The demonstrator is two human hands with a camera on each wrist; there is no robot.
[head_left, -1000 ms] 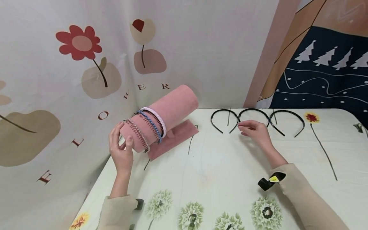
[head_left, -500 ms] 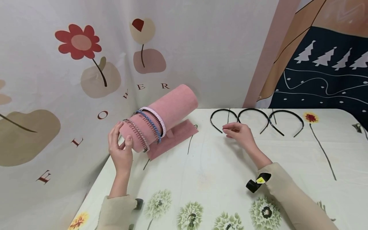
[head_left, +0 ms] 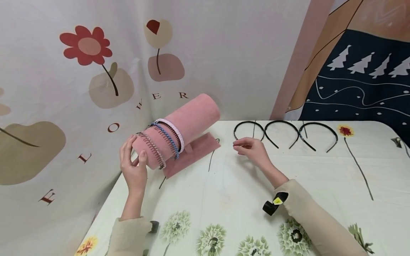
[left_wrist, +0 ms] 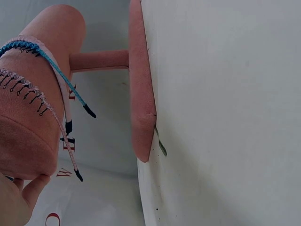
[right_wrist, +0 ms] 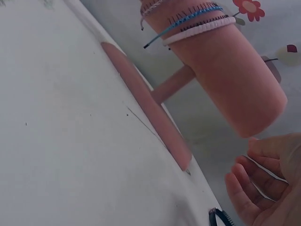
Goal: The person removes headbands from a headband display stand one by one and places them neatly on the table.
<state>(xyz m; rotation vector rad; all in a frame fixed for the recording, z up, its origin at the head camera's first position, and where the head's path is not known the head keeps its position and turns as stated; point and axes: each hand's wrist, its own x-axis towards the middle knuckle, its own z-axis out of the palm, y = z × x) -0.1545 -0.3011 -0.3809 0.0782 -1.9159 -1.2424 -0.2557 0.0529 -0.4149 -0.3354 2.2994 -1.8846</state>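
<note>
A pink padded headband stand [head_left: 195, 117], a roll on a post above a flat base, stands at the left of the table. My left hand [head_left: 135, 172] grips the roll's near end, thumb on one side and fingers on the other. Round the roll sit a white headband [head_left: 177, 131], a blue braided headband [head_left: 169, 139] and a pale pink braided headband [head_left: 154, 148]. My right hand [head_left: 253, 151], fingers loosely bent and holding nothing, hovers before the leftmost black headband [head_left: 249, 122], hiding its lower ends. In the right wrist view, the fingers [right_wrist: 242, 190] are below the roll's far end.
Two more black headbands, a middle one [head_left: 282, 122] and a right one [head_left: 320, 124], lie in a row along the table's back edge. The tablecloth [head_left: 230, 213] has printed dandelions and flowers. A patterned curtain [head_left: 250, 64] hangs behind the table.
My right hand has moved left along the row, from the middle black headband to in front of the leftmost one. My left hand keeps its grip on the stand.
</note>
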